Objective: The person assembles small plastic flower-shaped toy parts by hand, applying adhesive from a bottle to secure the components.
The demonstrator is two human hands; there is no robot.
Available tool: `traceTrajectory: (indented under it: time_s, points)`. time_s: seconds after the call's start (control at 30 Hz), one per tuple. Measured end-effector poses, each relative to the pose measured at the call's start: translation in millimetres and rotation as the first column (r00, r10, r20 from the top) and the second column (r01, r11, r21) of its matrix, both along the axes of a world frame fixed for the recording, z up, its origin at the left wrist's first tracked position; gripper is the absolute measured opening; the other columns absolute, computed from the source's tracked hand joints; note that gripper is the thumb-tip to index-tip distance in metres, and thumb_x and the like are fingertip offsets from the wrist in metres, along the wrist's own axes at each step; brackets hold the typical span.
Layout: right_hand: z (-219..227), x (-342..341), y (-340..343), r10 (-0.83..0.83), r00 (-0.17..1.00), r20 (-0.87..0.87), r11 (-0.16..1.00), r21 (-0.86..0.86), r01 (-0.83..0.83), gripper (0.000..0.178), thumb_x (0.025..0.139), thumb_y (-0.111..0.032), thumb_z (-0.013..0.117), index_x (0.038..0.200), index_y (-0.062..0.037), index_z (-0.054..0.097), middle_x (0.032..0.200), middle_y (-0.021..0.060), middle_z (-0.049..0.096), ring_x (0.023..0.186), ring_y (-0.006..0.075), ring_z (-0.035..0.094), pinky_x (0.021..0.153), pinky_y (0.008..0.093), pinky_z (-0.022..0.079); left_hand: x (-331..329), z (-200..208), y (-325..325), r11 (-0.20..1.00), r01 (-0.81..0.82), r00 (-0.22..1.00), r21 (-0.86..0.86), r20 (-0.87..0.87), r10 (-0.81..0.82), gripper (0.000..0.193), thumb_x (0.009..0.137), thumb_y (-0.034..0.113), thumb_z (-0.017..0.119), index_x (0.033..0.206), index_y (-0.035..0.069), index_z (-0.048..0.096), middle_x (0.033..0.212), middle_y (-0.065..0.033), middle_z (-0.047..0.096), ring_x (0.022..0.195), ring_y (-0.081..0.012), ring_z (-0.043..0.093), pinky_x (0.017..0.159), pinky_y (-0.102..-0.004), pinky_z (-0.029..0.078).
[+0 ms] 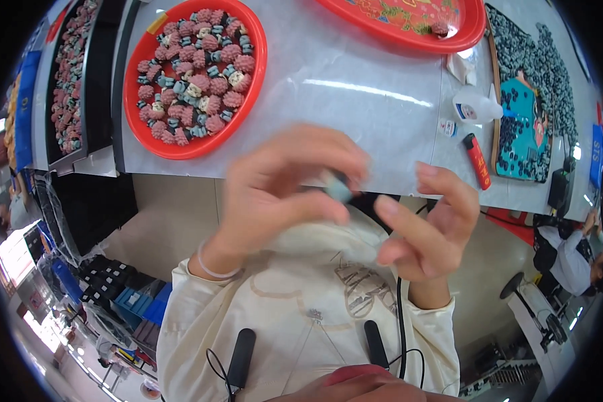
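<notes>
My left hand (281, 184), smeared by motion, is curled with thumb and fingers closed round a small pale teal piece with a dark part (338, 188). Its exact shape is blurred. To the right of it and apart from it, my right hand (430, 231) is raised, its fingers bent and spread, with nothing visible between them. Both hands are in front of my body, just off the near edge of the table (355, 114).
At the back left, a red round tray (262, 87) holds many pink ridged pieces and small blue-grey ones. Another red tray (472, 43) is at the back. Toward the right are a white bottle (476, 106), a red tube (477, 161) and a board of dark pieces (526, 157).
</notes>
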State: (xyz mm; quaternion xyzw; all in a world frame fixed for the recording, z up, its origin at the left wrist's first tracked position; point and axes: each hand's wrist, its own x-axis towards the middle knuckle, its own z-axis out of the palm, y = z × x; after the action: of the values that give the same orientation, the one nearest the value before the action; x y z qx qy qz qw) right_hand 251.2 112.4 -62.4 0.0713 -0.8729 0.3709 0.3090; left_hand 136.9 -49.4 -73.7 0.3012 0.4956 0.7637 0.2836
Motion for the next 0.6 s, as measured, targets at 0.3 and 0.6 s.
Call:
traceTrajectory:
  time_s: [0.3, 0.6]
  points:
    - [-9.4, 10.0, 26.7, -0.159, 0.986, 0.055, 0.975, -0.15, 0.165, 0.025, 0.08, -0.022, 0.062, 0.092, 0.0001, 0.067, 0.098, 0.017, 0.057, 0.08, 0.0234, 0.053, 0.062, 0.0292, 0.044, -65.3, 43.0, -43.0, 0.617, -0.521, 0.619, -0.59, -0.759, -0.203, 0.03, 0.074, -0.007, 0.052, 0.1, 0.005, 0.058, 0.106, -0.0094, 0.055, 0.096, -0.0239, 0.055, 0.079, -0.03, 0.044]
    - [-6.9, 20.9, 43.4, -0.212, 0.975, 0.066, 0.964, -0.15, 0.22, 0.017, 0.075, -0.007, 0.065, 0.09, 0.0011, 0.066, 0.091, 0.0145, 0.059, 0.075, 0.0212, 0.054, 0.063, 0.0274, 0.045, -81.5, 83.1, -18.0, 0.351, -0.632, 0.503, -0.691, -0.71, -0.492, 0.031, 0.075, -0.006, 0.051, 0.103, 0.006, 0.055, 0.098, -0.0112, 0.056, 0.084, -0.0305, 0.056, 0.07, -0.0378, 0.045]
